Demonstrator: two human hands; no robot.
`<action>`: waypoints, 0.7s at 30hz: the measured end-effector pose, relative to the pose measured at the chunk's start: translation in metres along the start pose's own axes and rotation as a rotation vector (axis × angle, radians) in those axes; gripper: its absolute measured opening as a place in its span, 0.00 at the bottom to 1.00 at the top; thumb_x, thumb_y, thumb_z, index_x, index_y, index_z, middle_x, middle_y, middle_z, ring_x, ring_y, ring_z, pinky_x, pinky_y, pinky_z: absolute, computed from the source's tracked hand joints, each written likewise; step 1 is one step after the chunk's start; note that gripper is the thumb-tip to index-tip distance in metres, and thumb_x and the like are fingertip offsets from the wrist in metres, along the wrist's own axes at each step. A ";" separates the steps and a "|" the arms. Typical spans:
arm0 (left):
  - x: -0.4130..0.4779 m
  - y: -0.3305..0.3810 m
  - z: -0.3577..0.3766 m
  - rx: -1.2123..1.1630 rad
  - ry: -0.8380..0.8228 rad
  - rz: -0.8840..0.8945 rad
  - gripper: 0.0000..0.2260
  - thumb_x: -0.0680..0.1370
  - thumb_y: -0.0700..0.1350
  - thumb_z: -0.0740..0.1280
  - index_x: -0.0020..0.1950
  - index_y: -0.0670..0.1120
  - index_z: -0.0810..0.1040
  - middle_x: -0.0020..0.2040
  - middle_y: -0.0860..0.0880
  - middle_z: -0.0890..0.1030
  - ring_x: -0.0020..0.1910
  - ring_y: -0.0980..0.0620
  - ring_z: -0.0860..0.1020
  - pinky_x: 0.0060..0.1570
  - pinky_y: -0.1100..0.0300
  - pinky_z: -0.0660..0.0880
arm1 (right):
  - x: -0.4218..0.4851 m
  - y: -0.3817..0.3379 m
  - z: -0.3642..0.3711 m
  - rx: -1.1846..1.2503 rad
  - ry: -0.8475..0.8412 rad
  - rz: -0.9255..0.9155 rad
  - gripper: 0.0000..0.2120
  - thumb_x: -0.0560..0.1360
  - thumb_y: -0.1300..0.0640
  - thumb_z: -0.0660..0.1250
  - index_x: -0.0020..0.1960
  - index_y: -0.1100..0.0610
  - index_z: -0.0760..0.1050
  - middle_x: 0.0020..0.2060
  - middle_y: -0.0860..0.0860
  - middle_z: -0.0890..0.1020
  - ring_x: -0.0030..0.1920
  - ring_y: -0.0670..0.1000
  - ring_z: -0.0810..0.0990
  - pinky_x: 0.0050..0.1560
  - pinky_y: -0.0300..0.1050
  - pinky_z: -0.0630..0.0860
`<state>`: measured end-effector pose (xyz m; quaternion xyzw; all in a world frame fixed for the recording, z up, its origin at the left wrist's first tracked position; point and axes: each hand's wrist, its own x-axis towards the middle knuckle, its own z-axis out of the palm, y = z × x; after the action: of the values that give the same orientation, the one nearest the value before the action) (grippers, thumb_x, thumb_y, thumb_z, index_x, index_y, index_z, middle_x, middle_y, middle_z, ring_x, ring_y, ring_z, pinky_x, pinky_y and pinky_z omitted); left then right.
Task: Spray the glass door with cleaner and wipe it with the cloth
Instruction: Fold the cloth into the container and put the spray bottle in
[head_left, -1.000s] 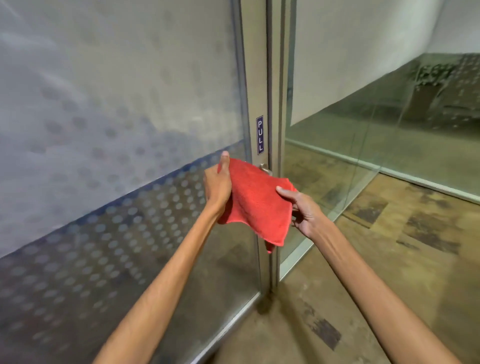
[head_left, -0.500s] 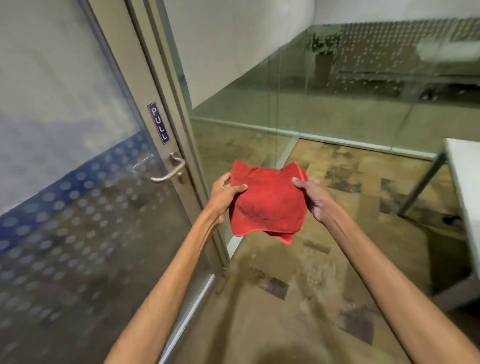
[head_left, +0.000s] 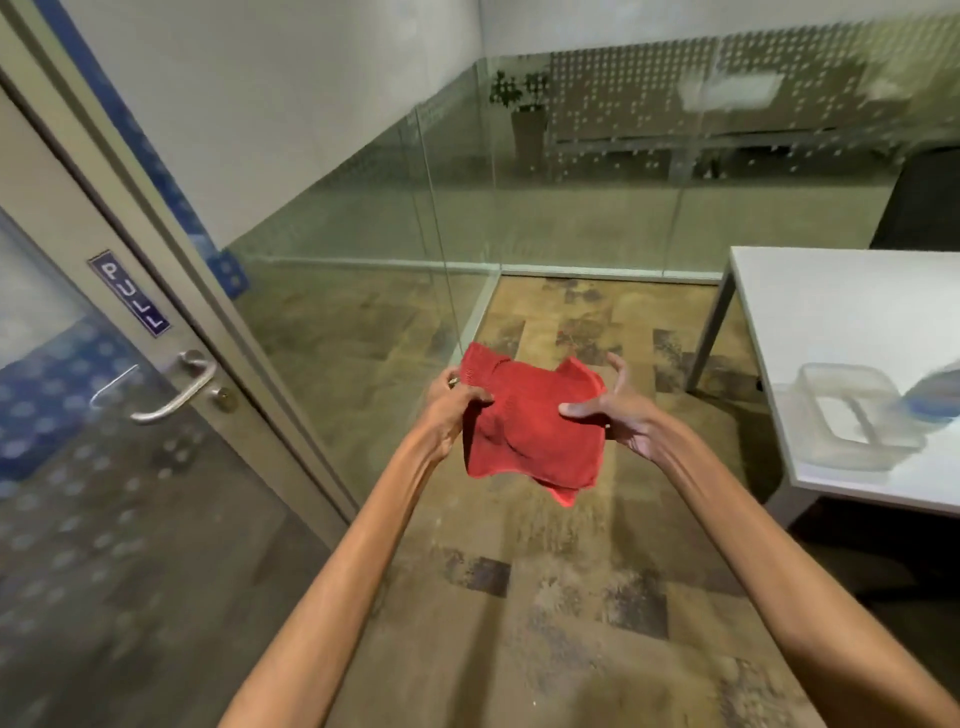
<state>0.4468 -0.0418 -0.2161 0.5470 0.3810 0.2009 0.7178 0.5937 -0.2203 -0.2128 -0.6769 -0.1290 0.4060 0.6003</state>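
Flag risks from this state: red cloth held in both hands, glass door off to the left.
1. The right hand has its fingers spread, with only the thumb on the red cloth; the loose lower corner could sag or the cloth slip.
2. The cloth is away from the glass door, so no wiping is happening.
3. The blurred objects on the white table may include the cleaner; cannot tell.
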 end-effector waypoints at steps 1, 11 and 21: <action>0.001 -0.002 0.012 0.010 0.008 -0.001 0.26 0.70 0.25 0.67 0.67 0.38 0.69 0.44 0.41 0.80 0.38 0.47 0.78 0.46 0.50 0.78 | -0.002 0.000 -0.012 -0.018 0.046 -0.045 0.59 0.62 0.70 0.80 0.80 0.48 0.47 0.76 0.61 0.60 0.73 0.63 0.66 0.71 0.68 0.66; 0.000 -0.014 0.122 0.339 -0.175 0.222 0.50 0.62 0.27 0.78 0.74 0.53 0.55 0.68 0.37 0.66 0.66 0.40 0.71 0.65 0.43 0.74 | -0.010 0.002 -0.116 -0.205 0.186 -0.261 0.36 0.64 0.74 0.76 0.68 0.53 0.74 0.57 0.55 0.79 0.52 0.51 0.79 0.49 0.43 0.80; 0.029 -0.018 0.183 0.914 -0.269 0.719 0.15 0.70 0.34 0.69 0.56 0.42 0.84 0.51 0.41 0.84 0.55 0.44 0.76 0.56 0.60 0.71 | 0.007 0.006 -0.171 -0.490 0.410 -0.270 0.19 0.71 0.62 0.77 0.60 0.59 0.79 0.53 0.55 0.82 0.53 0.53 0.79 0.53 0.44 0.74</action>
<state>0.6035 -0.1430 -0.2218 0.9158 0.1254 0.1757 0.3385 0.7167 -0.3379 -0.2300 -0.8453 -0.1878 0.1353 0.4816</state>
